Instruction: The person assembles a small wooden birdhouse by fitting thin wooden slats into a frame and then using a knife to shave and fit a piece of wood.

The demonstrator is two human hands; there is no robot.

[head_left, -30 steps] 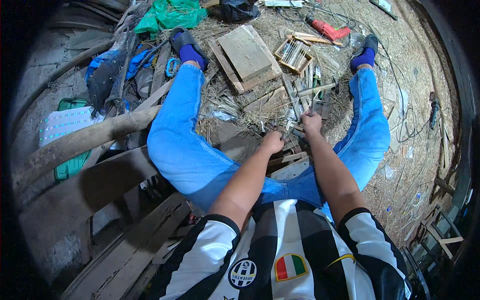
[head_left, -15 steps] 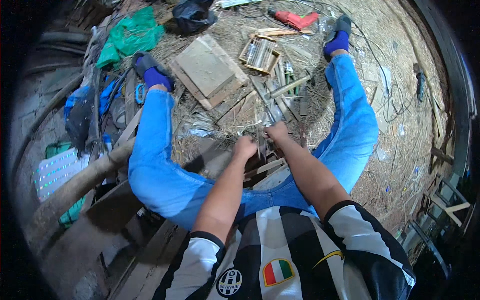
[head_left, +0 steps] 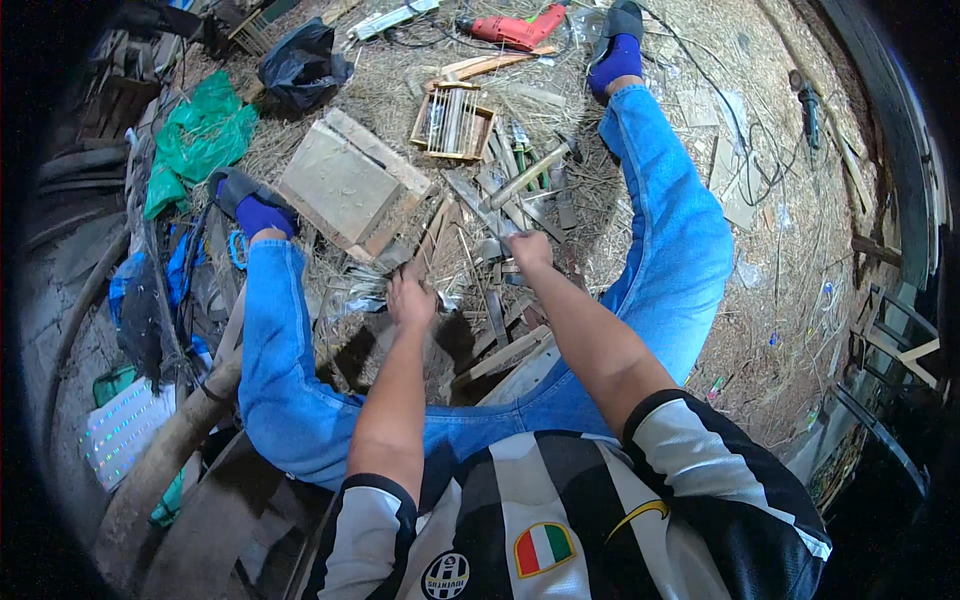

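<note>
My left hand [head_left: 411,300] reaches forward with its fingers apart, over wood scraps and crumpled clear plastic. Just beyond it a thin wooden strip [head_left: 434,236] slants away. My right hand [head_left: 529,250] is closed, beside a shiny flat metal piece [head_left: 491,248]; what its fingers hold, if anything, is hidden. Past the right hand lies a hammer [head_left: 525,178] with a pale handle, among wood offcuts and green-handled tools [head_left: 522,146]. Between my legs, near my lap, are wooden boards [head_left: 505,357].
Flat square boards [head_left: 345,185] lie by my left foot. Farther off are a small wooden frame with slats [head_left: 453,120], a red power drill [head_left: 517,27], and black [head_left: 303,65] and green [head_left: 205,135] plastic bags. A corded tool [head_left: 809,112] lies right. A log [head_left: 170,455] runs along the left.
My left hand has moved left, away from my right hand, and its fingers have opened. The whole view has shifted, so the floor items appear farther left.
</note>
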